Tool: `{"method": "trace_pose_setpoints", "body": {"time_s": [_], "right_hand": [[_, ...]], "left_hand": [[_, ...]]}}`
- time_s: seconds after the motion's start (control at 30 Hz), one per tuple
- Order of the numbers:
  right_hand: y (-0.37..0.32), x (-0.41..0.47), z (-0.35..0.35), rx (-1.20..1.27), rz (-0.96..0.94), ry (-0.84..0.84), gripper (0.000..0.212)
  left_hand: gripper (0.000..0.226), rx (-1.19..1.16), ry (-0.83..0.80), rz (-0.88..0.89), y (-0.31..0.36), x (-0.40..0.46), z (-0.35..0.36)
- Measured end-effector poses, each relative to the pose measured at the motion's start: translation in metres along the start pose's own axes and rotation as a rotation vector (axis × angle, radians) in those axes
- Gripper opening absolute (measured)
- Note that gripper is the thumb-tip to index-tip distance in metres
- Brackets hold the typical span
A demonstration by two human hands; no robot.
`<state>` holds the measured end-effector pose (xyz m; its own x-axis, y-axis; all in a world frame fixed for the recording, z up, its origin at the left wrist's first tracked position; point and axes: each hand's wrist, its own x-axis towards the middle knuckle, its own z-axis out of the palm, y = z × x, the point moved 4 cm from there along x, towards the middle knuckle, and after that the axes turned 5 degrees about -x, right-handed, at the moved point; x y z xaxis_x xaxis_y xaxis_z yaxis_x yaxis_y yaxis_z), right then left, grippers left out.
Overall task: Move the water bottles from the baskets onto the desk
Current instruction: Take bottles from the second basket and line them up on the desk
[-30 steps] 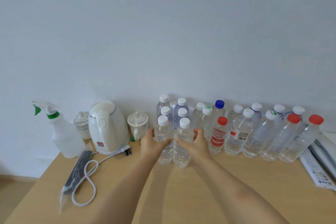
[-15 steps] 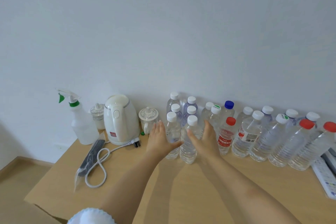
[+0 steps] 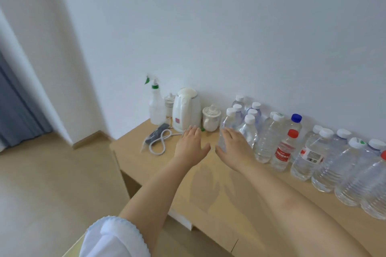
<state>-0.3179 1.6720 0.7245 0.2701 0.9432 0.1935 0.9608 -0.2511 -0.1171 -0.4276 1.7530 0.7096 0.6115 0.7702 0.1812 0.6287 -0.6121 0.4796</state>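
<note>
Head view: I see my left hand [image 3: 191, 146] and right hand [image 3: 235, 146] both spread flat, fingers extended, palms down over the surface [image 3: 219, 190], holding nothing. The right hand hangs just in front of the nearest water bottles [image 3: 267, 140]; I cannot tell whether it touches one. I count about sixteen caps along the wall: thirteen white, one blue [image 3: 296, 117], two red, one of them [image 3: 292, 133] on a red-labelled bottle, the other cut by the frame edge. All stand upright on the surface. Left of them: one white kettle [image 3: 187, 110] with its coiled cord [image 3: 159, 144], one spray bottle [image 3: 156, 105], two lidded ceramic cups [image 3: 211, 118]
</note>
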Motion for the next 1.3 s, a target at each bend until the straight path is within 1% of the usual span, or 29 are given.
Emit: {"method": "trace_pose_setpoints", "body": {"time_s": [0.13, 0.33, 0.5, 0.7, 0.87, 1.03, 1.17, 1.3], "right_hand": [[-0.052, -0.026, 0.014, -0.012, -0.114, -0.102, 0.062], [-0.165, -0.073, 0.027, 0.077, -0.312, -0.208, 0.057], [-0.266, -0.109, 0.034, 0.138, -0.531, -0.231, 0.06], [-0.375, -0.166, 0.048, 0.18, -0.732, -0.321, 0.063], [-0.459, -0.211, 0.061, 0.18, -0.793, -0.376, 0.064], [-0.533, -0.253, 0.065, 0.166, -0.844, -0.39, 0.063], [-0.576, -0.281, 0.074, 0.151, -0.884, -0.398, 0.059], [-0.603, -0.296, 0.085, 0.141, -0.907, -0.41, 0.057]], "left_hand": [[0.058, 0.038, 0.073, -0.161, -0.031, -0.079, -0.025], [0.063, 0.087, 0.145, -0.428, -0.093, -0.205, -0.079], [0.061, 0.083, 0.271, -0.691, -0.143, -0.309, -0.124], [0.058, 0.095, 0.339, -0.919, -0.187, -0.423, -0.164], [0.057, 0.086, 0.369, -1.033, -0.221, -0.508, -0.192], [0.059, 0.086, 0.377, -1.069, -0.258, -0.575, -0.223], [0.059, 0.078, 0.376, -1.095, -0.283, -0.617, -0.238], [0.056, 0.091, 0.322, -1.108, -0.304, -0.641, -0.242]]}}
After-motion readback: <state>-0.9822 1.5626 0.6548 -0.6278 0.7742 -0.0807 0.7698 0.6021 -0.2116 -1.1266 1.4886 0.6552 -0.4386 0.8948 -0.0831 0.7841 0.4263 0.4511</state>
